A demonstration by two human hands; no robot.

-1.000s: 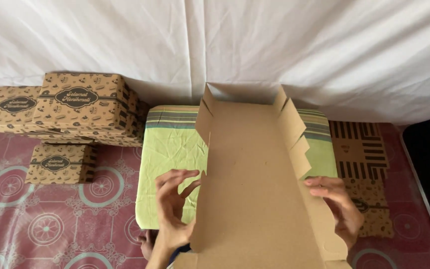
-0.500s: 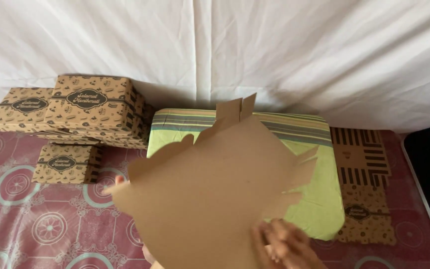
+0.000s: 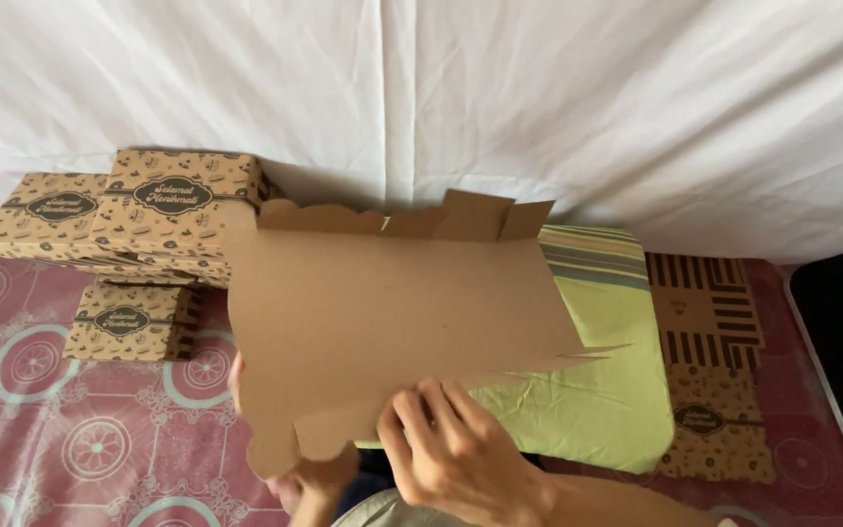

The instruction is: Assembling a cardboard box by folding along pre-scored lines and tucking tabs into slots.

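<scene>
**Flat cardboard blank held crosswise over a green cushion**

The unfolded cardboard box blank (image 3: 392, 312) lies with its long axis running left to right across the view, its plain brown side facing the camera. Notched flaps stand up along its far edge, and a stepped, cut-out tab hangs at its near left corner. It is held in the air above the green cushion (image 3: 597, 390), covering the cushion's left part.

The right hand (image 3: 461, 459) grips the near edge of the blank, its fingers (image 3: 412, 415) curled together and pressed on the cardboard. The left hand (image 3: 309, 483) is under the near left corner, mostly hidden; its fingers cannot be made out.

Left of the blank, finished printed boxes (image 3: 139, 210) are stacked, with another printed box (image 3: 129, 320) lying in front of them. To the right of the cushion lie flat printed blanks (image 3: 709, 371). All rest on a red patterned bedsheet (image 3: 51, 429), with a white cloth (image 3: 441, 98) hanging behind.
</scene>
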